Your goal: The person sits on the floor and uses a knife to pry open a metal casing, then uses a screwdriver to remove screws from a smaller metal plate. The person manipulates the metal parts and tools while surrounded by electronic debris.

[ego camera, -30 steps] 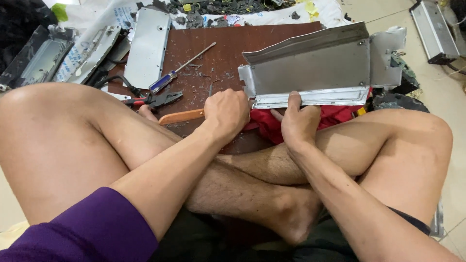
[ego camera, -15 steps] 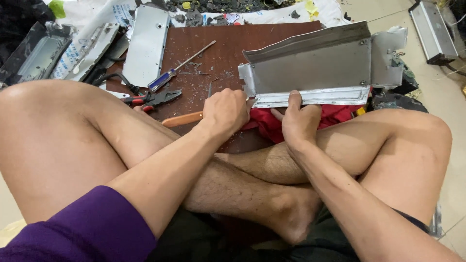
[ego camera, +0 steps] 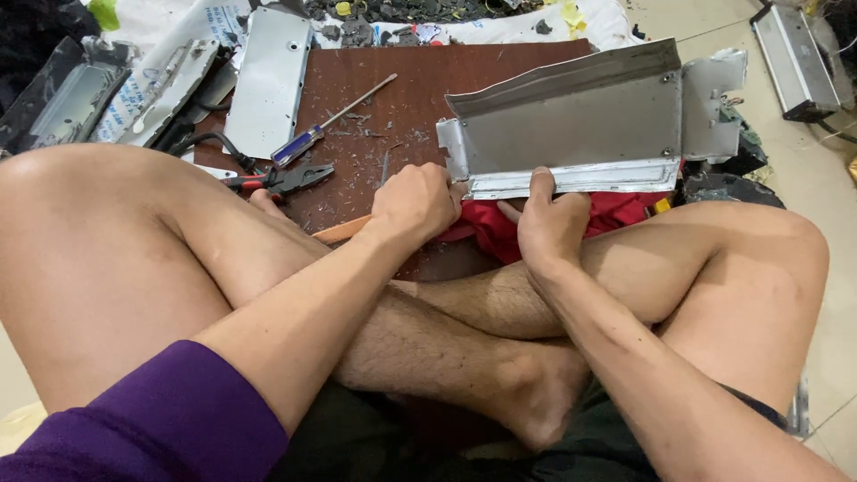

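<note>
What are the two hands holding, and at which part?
Both the left hand and right hand grip the bent metal cover along its lower front edge.

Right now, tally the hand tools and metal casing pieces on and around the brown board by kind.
Screwdriver, blue handle: 1
Pliers, red and black grips: 1
Tool with an orange handle by the left hand: 1
Grey metal casing pieces: 3, a bent one held by the right hand, a flat plate, a long housing
Total: 6

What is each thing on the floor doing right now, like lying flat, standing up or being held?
Bent metal housing: propped on edge, held by both hands.
Left hand: closed at the housing's left end, over a wooden handle.
Right hand: fingers pressing the housing's lower lip.
Screwdriver: lying loose on the brown board.
Pliers: lying flat, untouched.
Flat metal plate: lying flat.
</note>
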